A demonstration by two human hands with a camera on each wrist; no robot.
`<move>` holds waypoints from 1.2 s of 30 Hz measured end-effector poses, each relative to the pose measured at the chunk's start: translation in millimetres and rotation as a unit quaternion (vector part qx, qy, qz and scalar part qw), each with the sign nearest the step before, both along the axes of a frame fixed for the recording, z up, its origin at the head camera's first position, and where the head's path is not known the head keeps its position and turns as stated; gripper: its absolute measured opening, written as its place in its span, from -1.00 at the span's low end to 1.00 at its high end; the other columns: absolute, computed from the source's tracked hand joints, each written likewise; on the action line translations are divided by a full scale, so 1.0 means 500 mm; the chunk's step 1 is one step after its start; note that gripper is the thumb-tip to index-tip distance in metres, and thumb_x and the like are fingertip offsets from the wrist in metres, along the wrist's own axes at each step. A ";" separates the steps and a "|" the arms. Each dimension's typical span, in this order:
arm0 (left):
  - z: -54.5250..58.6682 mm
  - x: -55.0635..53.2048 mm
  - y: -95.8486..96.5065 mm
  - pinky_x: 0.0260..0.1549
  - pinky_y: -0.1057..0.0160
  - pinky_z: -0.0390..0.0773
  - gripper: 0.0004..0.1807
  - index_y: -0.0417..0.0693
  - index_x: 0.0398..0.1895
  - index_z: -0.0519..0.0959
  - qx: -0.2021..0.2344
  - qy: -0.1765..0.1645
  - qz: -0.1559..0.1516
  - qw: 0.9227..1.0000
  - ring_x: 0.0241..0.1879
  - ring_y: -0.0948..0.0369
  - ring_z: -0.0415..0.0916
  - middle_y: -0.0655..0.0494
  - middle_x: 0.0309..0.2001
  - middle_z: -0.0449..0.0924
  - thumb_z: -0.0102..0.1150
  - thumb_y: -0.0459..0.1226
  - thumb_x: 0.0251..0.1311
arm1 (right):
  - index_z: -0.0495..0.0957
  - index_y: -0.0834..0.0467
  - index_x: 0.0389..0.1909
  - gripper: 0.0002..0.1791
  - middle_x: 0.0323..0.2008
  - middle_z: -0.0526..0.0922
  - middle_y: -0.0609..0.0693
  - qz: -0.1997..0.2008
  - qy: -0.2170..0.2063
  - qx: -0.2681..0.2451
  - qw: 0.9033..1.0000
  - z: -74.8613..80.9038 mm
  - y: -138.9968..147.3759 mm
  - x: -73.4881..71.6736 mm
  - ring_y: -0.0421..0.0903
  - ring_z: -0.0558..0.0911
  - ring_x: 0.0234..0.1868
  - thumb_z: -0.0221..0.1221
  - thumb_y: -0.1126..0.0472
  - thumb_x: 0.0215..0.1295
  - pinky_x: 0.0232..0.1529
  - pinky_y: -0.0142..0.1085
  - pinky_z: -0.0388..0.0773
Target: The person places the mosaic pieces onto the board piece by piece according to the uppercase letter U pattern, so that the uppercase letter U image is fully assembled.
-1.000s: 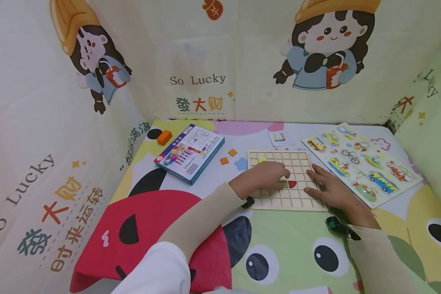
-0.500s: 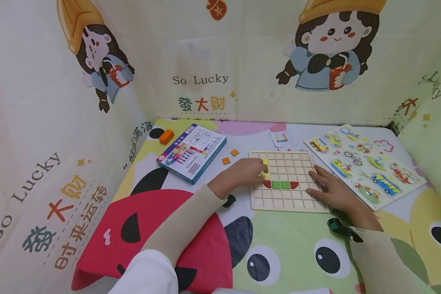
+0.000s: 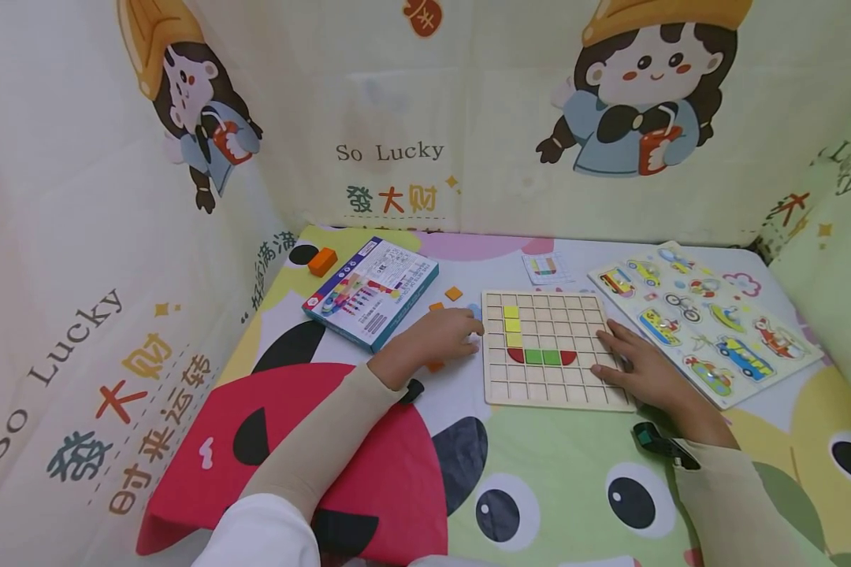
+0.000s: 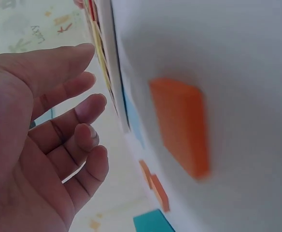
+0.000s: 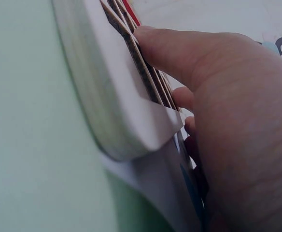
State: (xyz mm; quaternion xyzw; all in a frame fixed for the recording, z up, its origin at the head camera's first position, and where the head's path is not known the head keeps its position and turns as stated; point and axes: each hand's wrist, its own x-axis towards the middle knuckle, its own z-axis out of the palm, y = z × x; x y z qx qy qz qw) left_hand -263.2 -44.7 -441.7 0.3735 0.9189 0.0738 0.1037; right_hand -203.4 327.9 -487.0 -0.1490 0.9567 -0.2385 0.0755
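A wooden grid board (image 3: 539, 387) lies on the table. On it stands a column of yellow squares (image 3: 512, 324). Below that runs a row of two green squares (image 3: 542, 357) with a red rounded piece (image 3: 569, 357) at each end. My left hand (image 3: 432, 339) hovers just left of the board, fingers loosely bent and nothing between them in the left wrist view. An orange block (image 4: 179, 128) lies near those fingers, mostly hidden under the hand in the head view. My right hand (image 3: 641, 374) rests on the board's right edge, thumb and fingertips on the wood.
A boxed set (image 3: 372, 291) lies at the left, with a larger orange block (image 3: 322, 261) behind it. A small orange square (image 3: 454, 294) sits between box and board. Behind the board is a pattern card (image 3: 541, 268). A vehicle picture puzzle (image 3: 702, 319) lies at the right.
My left hand has drawn left off the board, past the yellow column, and now stands over the orange blocks. The colored pieces on the grid are uncovered. My right hand stays in place.
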 end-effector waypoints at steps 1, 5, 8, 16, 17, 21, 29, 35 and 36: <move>-0.001 0.002 -0.005 -0.23 0.37 0.46 -0.61 0.06 0.14 0.60 -0.004 -0.001 0.004 1.000 -0.18 0.30 0.39 0.19 -0.07 0.52 0.18 -0.07 0.30 | 0.08 0.20 0.49 -0.07 0.51 -0.14 0.20 0.000 0.001 0.000 1.000 0.000 0.000 0.000 0.33 -0.12 0.46 0.12 -0.27 0.29 0.22 0.36 -0.06; -0.001 0.010 -0.026 -0.23 0.36 0.48 -0.60 0.08 0.14 0.61 -0.014 -0.011 0.023 1.000 -0.19 0.32 0.42 0.21 -0.06 0.53 0.22 -0.06 0.27 | 0.07 0.20 0.50 -0.07 0.51 -0.14 0.21 0.002 0.004 0.002 1.000 -0.002 0.002 0.000 0.33 -0.11 0.46 0.12 -0.26 0.30 0.22 0.36 -0.06; 0.002 0.016 -0.039 -0.21 0.34 0.50 -0.61 0.08 0.12 0.63 -0.019 -0.018 0.027 0.999 -0.18 0.32 0.43 0.21 -0.07 0.54 0.24 -0.05 0.25 | 0.06 0.20 0.50 -0.06 0.51 -0.15 0.21 0.005 0.002 0.002 1.000 -0.003 0.003 0.001 0.35 -0.11 0.45 0.12 -0.26 0.30 0.22 0.36 -0.06; 0.006 0.032 -0.069 -0.22 0.33 0.50 -0.60 0.07 0.08 0.64 -0.029 -0.023 0.029 0.999 -0.18 0.30 0.43 0.20 -0.09 0.56 0.26 -0.02 0.23 | 0.05 0.20 0.50 -0.06 0.52 -0.17 0.21 0.005 -0.003 0.004 1.000 -0.004 0.005 0.001 0.35 -0.12 0.45 0.10 -0.27 0.31 0.23 0.36 -0.08; 0.006 0.033 -0.074 -0.22 0.33 0.51 -0.60 0.07 0.08 0.64 -0.029 -0.023 0.031 0.999 -0.18 0.30 0.43 0.20 -0.09 0.56 0.26 -0.02 0.22 | 0.05 0.20 0.50 -0.06 0.52 -0.16 0.21 0.006 -0.003 0.005 1.000 -0.004 0.005 0.000 0.34 -0.12 0.45 0.10 -0.27 0.31 0.23 0.36 -0.08; 0.005 0.039 -0.091 -0.21 0.32 0.51 -0.61 0.06 0.05 0.65 -0.034 -0.019 0.028 0.999 -0.19 0.30 0.44 0.20 -0.13 0.56 0.28 -0.02 0.20 | 0.06 0.21 0.50 -0.06 0.51 -0.15 0.22 0.006 0.001 0.008 1.000 -0.004 0.006 -0.001 0.34 -0.11 0.45 0.11 -0.27 0.30 0.23 0.35 -0.07; 0.000 0.051 -0.117 -0.29 0.35 0.48 -0.65 0.07 -0.05 0.67 -0.035 -0.021 0.019 0.999 -0.28 0.31 0.41 0.26 -0.31 0.49 0.30 0.00 0.17 | 0.06 0.21 0.50 -0.06 0.51 -0.15 0.22 0.009 0.000 0.005 1.000 -0.004 0.006 0.002 0.35 -0.10 0.45 0.11 -0.27 0.30 0.23 0.35 -0.07; -0.002 0.056 -0.125 -0.30 0.36 0.48 -0.59 0.10 0.00 0.64 -0.035 -0.026 0.028 0.999 -0.27 0.31 0.41 0.28 -0.30 0.46 0.36 0.02 0.12 | 0.08 0.23 0.49 -0.07 0.51 -0.13 0.23 0.012 0.008 0.006 1.000 -0.004 0.007 0.000 0.35 -0.09 0.45 0.11 -0.26 0.31 0.23 0.35 -0.07; -0.002 0.056 -0.127 -0.28 0.35 0.48 -0.59 0.10 0.01 0.64 -0.037 -0.022 0.030 0.999 -0.26 0.31 0.41 0.27 -0.29 0.47 0.35 0.02 0.13 | 0.08 0.23 0.49 -0.07 0.51 -0.13 0.23 0.012 0.009 0.006 1.000 -0.005 0.008 -0.001 0.35 -0.09 0.45 0.11 -0.25 0.31 0.23 0.35 -0.07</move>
